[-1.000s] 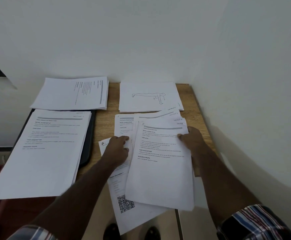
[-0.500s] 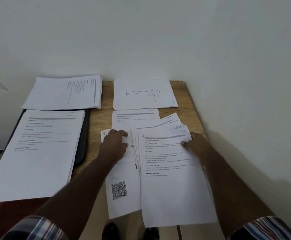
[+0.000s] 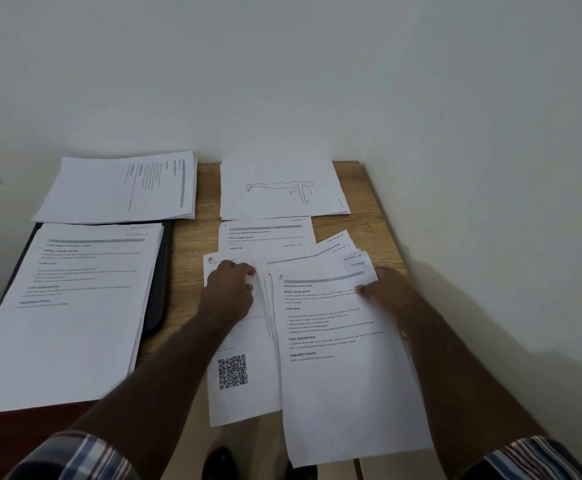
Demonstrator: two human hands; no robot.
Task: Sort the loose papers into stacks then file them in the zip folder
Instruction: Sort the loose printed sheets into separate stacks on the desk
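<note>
Counted on the wooden table (image 3: 192,258): three sorted paper stacks (image 3: 75,306), one fanned bundle (image 3: 334,341) of uncertain sheet count, one QR-code sheet (image 3: 237,382), one dark zip folder (image 3: 159,289). Two hands (image 3: 230,289) are seen.

Room corner: plain white walls (image 3: 282,81) stood beyond and to the right of the hands. Furniture: one light wood-grain table (image 3: 192,244) beneath them, set into the corner. Light: soft, with a grey shadow (image 3: 483,306) on the right-hand wall.
</note>
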